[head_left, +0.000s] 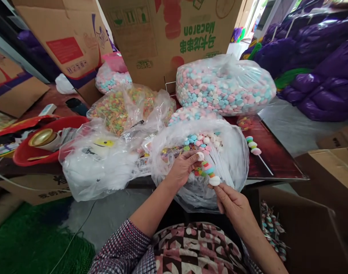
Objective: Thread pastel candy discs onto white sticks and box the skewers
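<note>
Between my hands is a marshmallow skewer (209,169), threaded with white, blue and pink marshmallows and small coloured gummies. My left hand (182,167) pinches a white marshmallow (200,156) at the skewer's upper end. At the lower end, my right hand (232,199) grips the skewer just below another white marshmallow; the fingers cover the stick there. Both hands are over an open plastic-lined container (242,152). Inside it lie loose pink, blue and white marshmallows (204,140), gummies, and a bundle of white sticks (222,163).
Another skewer (254,146) lies on the dark red table (279,160) at right. Bags of marshmallows (225,85) and gummies (117,108) stand behind. A white plastic bag (96,163) and red basin (22,154) are left. An open carton (308,228) with skewers is lower right.
</note>
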A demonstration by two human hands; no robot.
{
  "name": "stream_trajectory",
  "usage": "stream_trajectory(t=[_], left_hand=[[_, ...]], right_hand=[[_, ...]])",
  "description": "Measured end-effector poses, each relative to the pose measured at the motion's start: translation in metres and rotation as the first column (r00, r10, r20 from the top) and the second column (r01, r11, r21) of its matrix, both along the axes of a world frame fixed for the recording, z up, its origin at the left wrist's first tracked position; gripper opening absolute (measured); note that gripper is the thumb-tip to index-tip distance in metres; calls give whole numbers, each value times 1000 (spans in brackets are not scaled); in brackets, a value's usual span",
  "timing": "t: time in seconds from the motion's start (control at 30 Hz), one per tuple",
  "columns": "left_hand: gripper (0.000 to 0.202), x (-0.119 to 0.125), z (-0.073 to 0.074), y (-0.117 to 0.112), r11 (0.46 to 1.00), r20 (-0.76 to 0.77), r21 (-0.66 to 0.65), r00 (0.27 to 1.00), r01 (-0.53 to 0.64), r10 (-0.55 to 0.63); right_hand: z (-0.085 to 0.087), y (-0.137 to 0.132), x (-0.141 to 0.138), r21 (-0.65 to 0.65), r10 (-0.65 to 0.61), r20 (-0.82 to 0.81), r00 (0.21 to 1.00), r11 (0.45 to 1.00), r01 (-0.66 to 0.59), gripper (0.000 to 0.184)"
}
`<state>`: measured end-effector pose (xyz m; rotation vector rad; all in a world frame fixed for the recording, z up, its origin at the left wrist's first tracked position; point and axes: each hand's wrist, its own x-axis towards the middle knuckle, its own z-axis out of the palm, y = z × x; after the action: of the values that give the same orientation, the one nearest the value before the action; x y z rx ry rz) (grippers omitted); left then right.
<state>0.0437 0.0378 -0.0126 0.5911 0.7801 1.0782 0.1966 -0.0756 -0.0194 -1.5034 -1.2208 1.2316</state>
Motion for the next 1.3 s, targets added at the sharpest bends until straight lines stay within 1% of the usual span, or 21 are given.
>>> stream_trajectory(t=[0.1, 0.2, 0.27, 0.37, 0.43, 0.47, 0.5, 0.53, 0.6, 0.63, 0.67, 0.7, 0.73, 0.77, 0.83, 0.87, 0.93, 1.0, 1.07, 1.17, 1.3], left_hand=[[38, 0, -5, 1, 999, 24, -16, 998, -51, 52], [40, 0, -8, 0, 996, 43, -11, 995, -89, 89], [41, 0, -10, -1, 995, 30, 18, 994, -101, 101], [40, -1, -11, -3, 990, -48, 95, 993, -103, 108], [37, -2, -13, -4, 978, -142, 186, 983, -92, 120], [34, -3, -13, -5, 964, -206, 253, 969, -82, 137], [31, -5, -14, -5, 939, -279, 336, 946, -66, 167], [27, -8, -15, -5, 901, -353, 431, 911, -43, 212], [20, -12, -17, -5, 790, -463, 612, 823, 30, 328], [18, -15, -18, -5, 729, -492, 680, 782, 72, 382], [16, -17, -19, -5, 677, -508, 728, 751, 112, 421], [16, -18, -20, -5, 638, -515, 756, 732, 143, 446], [16, -19, -21, -5, 615, -520, 771, 721, 166, 458], [16, -19, -22, -5, 605, -525, 775, 717, 181, 459], [17, -19, -24, -5, 620, -531, 762, 728, 186, 434], [18, -18, -24, -5, 646, -526, 744, 746, 171, 408], [20, -15, -24, -5, 736, -476, 670, 817, 97, 326], [29, -14, -21, -5, 841, -374, 541, 900, 15, 224], [38, -13, -18, -5, 914, -276, 407, 951, -14, 138], [36, -13, -12, -6, 960, -232, 280, 970, -8, 76], [32, -11, -9, -9, 976, -231, 213, 969, -35, 86]], right_hand=[[1, 0, -2, 4, 40, 70, 997, 999, -41, 48], [4, 0, -3, -22, 36, 95, 995, 999, -34, 50], [5, 0, -4, -29, 24, 103, 994, 999, -21, 50], [3, 0, -3, -30, 25, 104, 994, 999, -22, 49], [2, 0, -3, -36, 28, 107, 994, 999, -24, 48], [2, 0, -2, -45, 26, 108, 994, 999, -22, 48], [3, 0, -2, -57, 24, 106, 994, 998, -18, 48], [4, -1, -2, -76, 21, 99, 995, 997, -13, 49], [7, -2, -1, -130, 12, 71, 997, 991, -2, 51], [9, -2, -1, -157, 3, 56, 998, 988, 6, 51], [12, -3, -1, -180, -5, 43, 999, 984, 13, 52], [14, -3, -2, -196, -13, 31, 999, 980, 19, 52], [15, -3, -2, -207, -18, 20, 1000, 978, 22, 52], [17, -3, -3, -212, -20, 7, 1000, 977, 21, 52], [18, -3, -5, -215, -13, -22, 1000, 977, 8, 53], [18, -2, -6, -211, -8, -34, 999, 977, 1, 53], [17, -1, -7, -193, 2, -41, 999, 981, -10, 53], [15, 0, -7, -168, 13, -31, 999, 986, -18, 51], [12, 0, -5, -150, 28, -21, 999, 988, -30, 50], [8, -1, -4, -142, 41, -11, 999, 989, -42, 49], [3, -2, -5, -147, 13, 2, 1000, 989, -13, 50]])
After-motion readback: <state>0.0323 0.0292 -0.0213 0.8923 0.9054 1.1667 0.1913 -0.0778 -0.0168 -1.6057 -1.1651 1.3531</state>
